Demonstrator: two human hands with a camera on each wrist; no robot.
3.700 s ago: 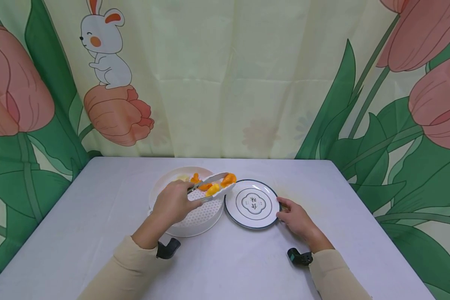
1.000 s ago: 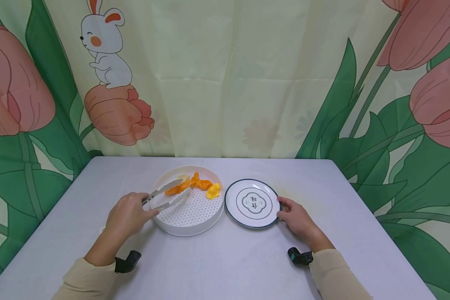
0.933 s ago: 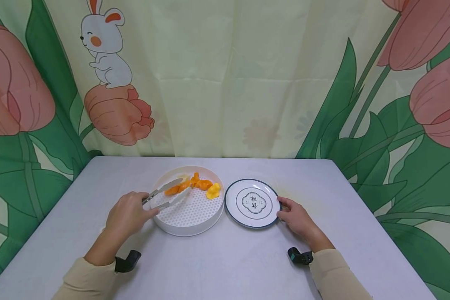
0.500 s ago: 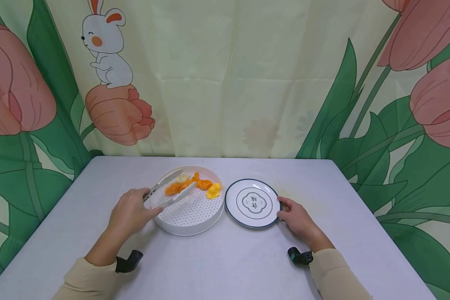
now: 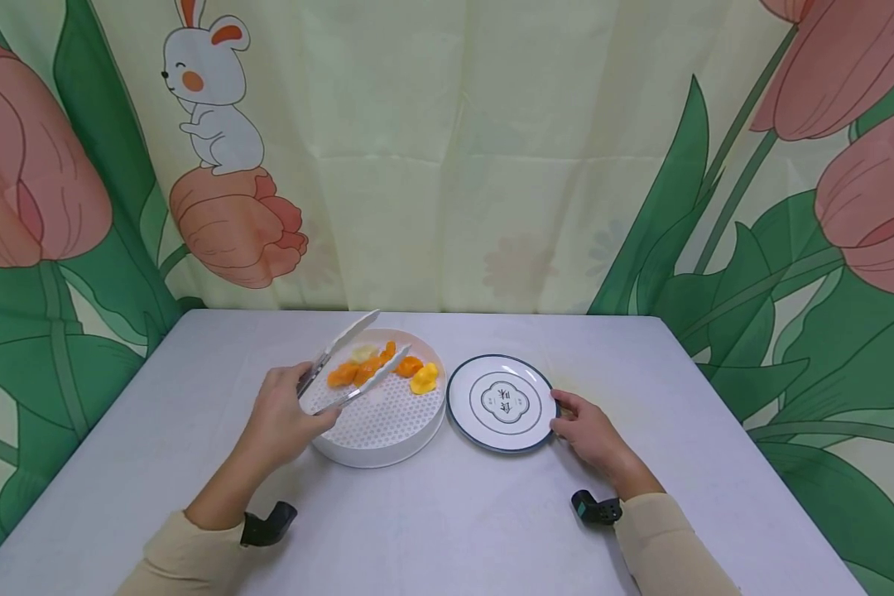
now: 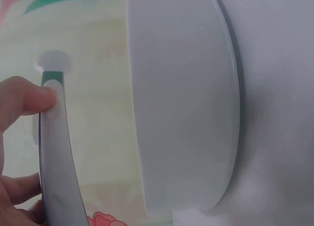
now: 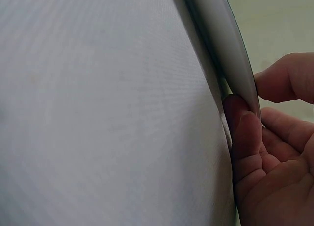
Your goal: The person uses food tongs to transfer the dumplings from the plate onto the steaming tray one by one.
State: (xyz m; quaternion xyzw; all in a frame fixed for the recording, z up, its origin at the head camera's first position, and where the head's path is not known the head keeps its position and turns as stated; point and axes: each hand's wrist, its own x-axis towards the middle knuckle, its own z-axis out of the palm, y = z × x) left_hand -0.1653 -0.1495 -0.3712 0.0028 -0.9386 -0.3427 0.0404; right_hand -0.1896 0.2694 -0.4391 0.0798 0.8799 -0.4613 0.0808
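Note:
My left hand [image 5: 277, 420] grips metal tongs [image 5: 352, 333], whose arms stand well apart over the left part of a round white perforated tray [image 5: 378, 455]. Nothing sits between the tongs' tips. In the tray's back half lie several orange pieces [image 5: 344, 374], a yellow piece [image 5: 424, 379] and a pale yellowish piece [image 5: 362, 354]. My right hand [image 5: 587, 429] pinches the right rim of a white plate [image 5: 465, 407] with a dark blue edge. In the right wrist view, fingertips [image 7: 249, 133] reach under the plate's rim [image 7: 230, 44], the thumb on top.
A white cloth [image 5: 447, 530] covers the table. The plate stands just right of the tray, nearly at its side. Behind the table hangs a curtain [image 5: 492, 165] printed with tulips and a rabbit.
An orange piece at the tongs' tips near the plate is now in the tray. My left hand drew back left, then shifted slightly forward and right; the tongs spread wider. My right hand stayed put.

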